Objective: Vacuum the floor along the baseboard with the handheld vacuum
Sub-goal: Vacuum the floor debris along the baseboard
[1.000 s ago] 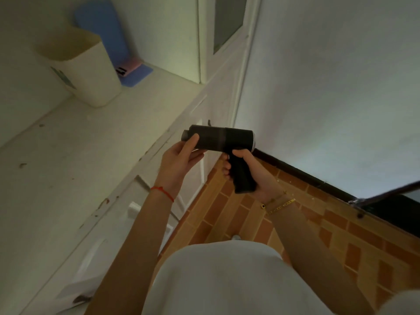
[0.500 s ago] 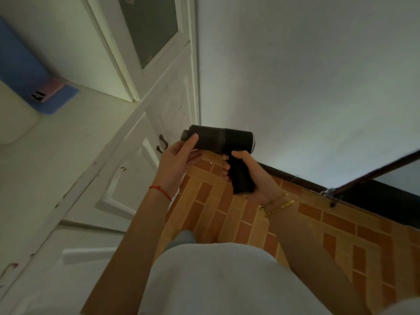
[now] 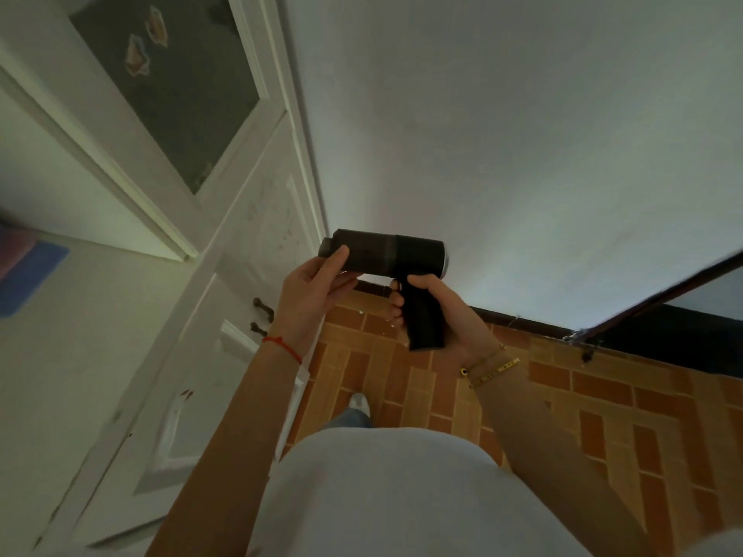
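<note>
I hold a black handheld vacuum in front of my chest, its barrel level and its nozzle end pointing left. My right hand is wrapped around the pistol grip below the barrel. My left hand cups the nozzle end, thumb laid along the barrel. Below the vacuum runs a dark baseboard at the foot of a pale wall. The floor is orange brick-pattern tile.
A white cabinet with small dark knobs stands on the left, a glass-paned white door above it. A dark rod slants across the right over a dark opening. My foot shows on the tile.
The view has swung right and downward: the bin and blue item slid off the left edge, and more wall and floor show. Both hands keep the same hold on the vacuum.
</note>
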{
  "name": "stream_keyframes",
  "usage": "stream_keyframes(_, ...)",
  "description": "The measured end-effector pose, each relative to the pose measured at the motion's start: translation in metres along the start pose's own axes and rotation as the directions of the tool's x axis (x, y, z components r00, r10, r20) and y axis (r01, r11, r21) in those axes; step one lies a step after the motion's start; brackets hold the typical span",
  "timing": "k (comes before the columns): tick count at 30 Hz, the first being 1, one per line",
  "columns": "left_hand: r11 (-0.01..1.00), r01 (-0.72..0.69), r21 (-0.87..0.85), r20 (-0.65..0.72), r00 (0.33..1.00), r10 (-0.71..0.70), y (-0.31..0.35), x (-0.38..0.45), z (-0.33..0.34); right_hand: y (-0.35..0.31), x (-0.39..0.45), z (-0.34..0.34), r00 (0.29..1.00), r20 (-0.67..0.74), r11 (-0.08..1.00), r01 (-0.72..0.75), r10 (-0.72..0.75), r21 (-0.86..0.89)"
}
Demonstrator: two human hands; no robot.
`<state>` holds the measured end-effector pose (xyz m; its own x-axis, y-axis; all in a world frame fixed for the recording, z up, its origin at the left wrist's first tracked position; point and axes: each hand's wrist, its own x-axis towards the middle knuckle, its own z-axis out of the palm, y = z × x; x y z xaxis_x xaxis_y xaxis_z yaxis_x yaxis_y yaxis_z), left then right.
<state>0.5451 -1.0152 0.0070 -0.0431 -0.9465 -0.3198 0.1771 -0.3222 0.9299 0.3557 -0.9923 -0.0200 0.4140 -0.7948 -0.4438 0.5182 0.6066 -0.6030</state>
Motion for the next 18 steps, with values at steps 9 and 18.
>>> stream_keyframes(9, 0.999, 0.016, 0.039, 0.088, 0.996, -0.02, 0.022, 0.065, -0.009, -0.03, 0.046, 0.008, 0.998, -0.047, 0.999, 0.05, -0.05, -0.015)
stream_keyframes(18, 0.997, 0.049, 0.056, 0.091, 0.994, -0.054, 0.026, 0.094, 0.011, -0.054, 0.056, -0.004, 0.997, -0.064, 0.998, 0.05, -0.047, 0.049)
